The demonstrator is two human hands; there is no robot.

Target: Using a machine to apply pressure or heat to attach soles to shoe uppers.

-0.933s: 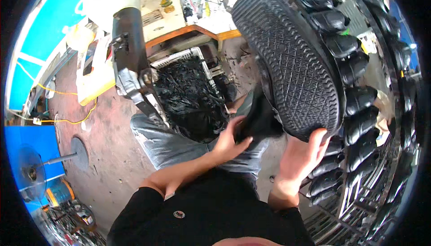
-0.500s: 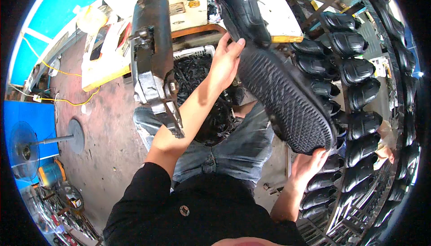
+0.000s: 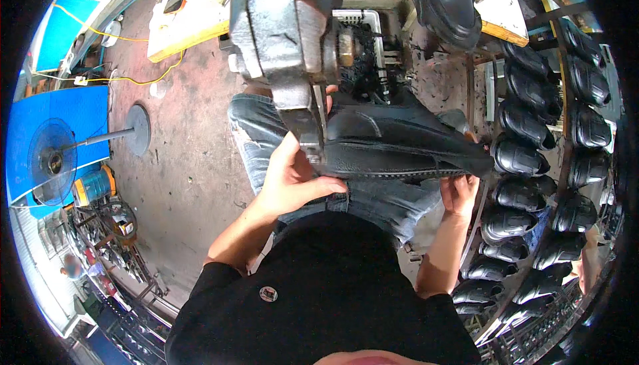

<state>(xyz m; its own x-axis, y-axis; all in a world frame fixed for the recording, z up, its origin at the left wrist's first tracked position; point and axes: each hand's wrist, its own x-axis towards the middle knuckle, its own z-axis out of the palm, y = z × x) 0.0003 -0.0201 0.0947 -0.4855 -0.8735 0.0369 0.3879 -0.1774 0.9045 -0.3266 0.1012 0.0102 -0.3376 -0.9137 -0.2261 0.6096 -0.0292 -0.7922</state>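
Observation:
A black shoe [image 3: 393,148] lies sideways over my lap, its toe at the metal head of a machine [image 3: 286,52]. My left hand [image 3: 286,185] is closed around the toe end, thumb along the sole edge. The machine's narrow tip comes down right by those fingers and hides part of the toe; whether it touches the shoe I cannot tell. My right hand [image 3: 459,195] grips the heel end from below, fingers curled at the sole edge. Another black shoe [image 3: 444,5] rests at the bench edge beyond, to the right of the machine.
A white crate [image 3: 379,40] with black scraps stands beyond my knees. Racks of black shoes [image 3: 522,155] fill the right side, with another person's hand or arm [image 3: 589,258] at their far edge. Left are a standing fan [image 3: 56,158], a yellow cord [image 3: 126,80] and the bench edge [image 3: 190,42].
The shoe has come down and left from beside the bench shoe to the machine tip. It has turned from sole up to showing its upper. Both hands still hold it; the view has shifted.

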